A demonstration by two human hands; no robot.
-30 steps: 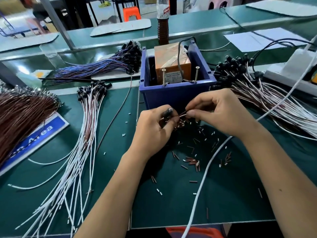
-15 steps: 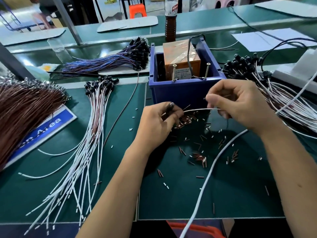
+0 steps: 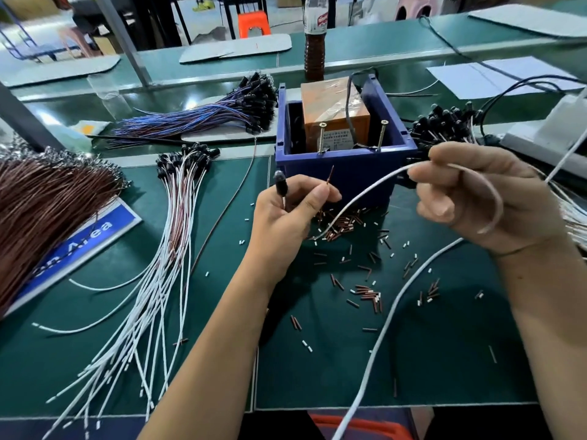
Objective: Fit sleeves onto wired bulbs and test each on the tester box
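My left hand (image 3: pixel 290 214) grips a black-capped bulb (image 3: pixel 280 185) upright, its thin brown lead (image 3: pixel 330 176) sticking up past my fingertips. My right hand (image 3: pixel 476 198) pinches the bulb's white wire (image 3: pixel 359 196), which arcs from my left hand up to my right and loops around behind my right fingers. Just behind both hands stands the blue tester box (image 3: pixel 344 168) with an orange block (image 3: pixel 333 106) and two upright screws (image 3: pixel 321 138) inside. A heap of short brown and white sleeves (image 3: pixel 341 223) lies on the green mat under the wire.
White-wired bulbs (image 3: pixel 171 223) fan out at left. A brown wire bundle (image 3: pixel 41 198) lies far left, a blue-purple bundle (image 3: pixel 203 115) behind. More bulbs (image 3: pixel 444 125) pile at right. A thick white cable (image 3: pixel 390 315) crosses the mat. A bottle (image 3: pixel 314 42) stands behind the box.
My hands have drawn apart. The right hand rose and moved right, sliding along the white wire and stretching it into an arc; the left hand turned the bulb upright.
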